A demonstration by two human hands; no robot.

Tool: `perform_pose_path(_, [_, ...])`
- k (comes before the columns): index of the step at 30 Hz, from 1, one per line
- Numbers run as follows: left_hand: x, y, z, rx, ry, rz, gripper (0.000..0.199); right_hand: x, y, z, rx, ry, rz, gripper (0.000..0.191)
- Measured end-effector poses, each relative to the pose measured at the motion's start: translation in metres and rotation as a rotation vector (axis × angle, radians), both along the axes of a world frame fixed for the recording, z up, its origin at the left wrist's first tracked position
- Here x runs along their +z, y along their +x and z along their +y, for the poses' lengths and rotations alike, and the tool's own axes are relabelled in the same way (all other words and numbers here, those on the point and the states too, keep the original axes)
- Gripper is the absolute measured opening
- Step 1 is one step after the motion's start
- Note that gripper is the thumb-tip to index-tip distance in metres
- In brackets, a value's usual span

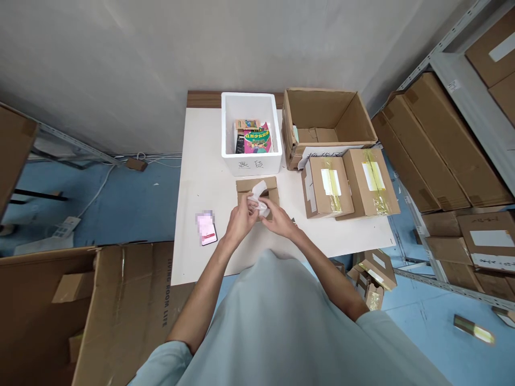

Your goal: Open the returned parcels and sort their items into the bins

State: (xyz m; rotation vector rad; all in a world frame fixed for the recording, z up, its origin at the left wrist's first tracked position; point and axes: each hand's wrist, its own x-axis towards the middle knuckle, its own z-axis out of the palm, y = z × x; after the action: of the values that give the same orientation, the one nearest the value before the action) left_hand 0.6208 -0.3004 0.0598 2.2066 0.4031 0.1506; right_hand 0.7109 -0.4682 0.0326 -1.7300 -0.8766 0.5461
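While our left hand (244,215) and right hand (277,219) close around what looks like crumpled white wrapping (259,190), we hold it over the small open carton (274,186), which sits on the table (201,161) just before the white foam box (252,165).

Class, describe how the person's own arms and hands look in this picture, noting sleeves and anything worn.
Loose, plain, pale grey-blue fabric sleeves end near the elbows. Both forearms are bare. The left hand and right hand are ungloved.
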Motion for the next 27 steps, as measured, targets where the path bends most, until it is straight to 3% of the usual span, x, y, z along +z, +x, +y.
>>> perform_pose_path(2, [-0.009,0.012,0.009,-0.001,0.011,0.054,0.061,-0.012,0.011,0.008,0.018,-0.128,-0.075,0.055])
perform_pose_path(8, [-0.034,0.044,0.025,-0.116,0.262,0.305,0.040,-0.037,0.040,0.037,0.033,-0.482,-0.204,0.043])
perform_pose_path(12, [-0.048,0.061,0.027,-0.149,0.371,0.514,0.042,-0.049,0.050,0.055,-0.005,-0.639,-0.265,0.034])
perform_pose_path(16, [-0.065,0.072,0.026,-0.164,0.372,0.616,0.035,-0.066,0.054,0.072,0.052,-0.755,-0.262,0.034])
perform_pose_path(19, [-0.073,0.071,0.027,-0.154,0.349,0.648,0.028,-0.075,0.053,0.076,0.101,-0.747,-0.222,0.029])
perform_pose_path(22, [-0.074,0.057,0.033,-0.103,0.330,0.602,0.035,-0.077,0.053,0.065,0.092,-0.681,-0.206,0.034])
perform_pose_path(24, [-0.074,0.040,0.043,0.027,0.293,0.473,0.039,-0.076,0.054,0.048,-0.059,-0.535,-0.195,0.038])
perform_pose_path(27, [-0.080,0.013,0.060,0.285,0.181,0.269,0.049,-0.078,0.060,0.017,-0.400,-0.327,-0.152,0.038])
